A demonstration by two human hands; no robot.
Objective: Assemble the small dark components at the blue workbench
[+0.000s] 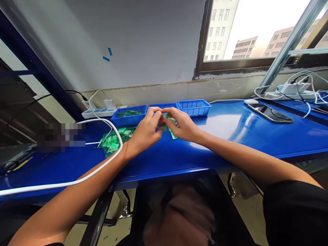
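Note:
Above the blue worktop my left hand (146, 129) and my right hand (185, 127) meet at the fingertips, both with fingers closed. Between them is a small green circuit board (173, 134), mostly covered by the fingers; a corner of it shows below my right hand. Just left of my left hand lies a heap of green circuit boards (112, 141), some under what looks like shiny clear film. Behind the hands stand a blue bin with green boards in it (118, 121), a partly hidden blue bin (164, 105) and a third blue bin (194, 108).
A white cable (84, 179) arches across in front of my left forearm. Power strips (98, 112) with plugs sit at the back left, and another power strip (294, 88) with tangled cords at the right. A phone (270, 112) lies on the blue worktop (230, 136).

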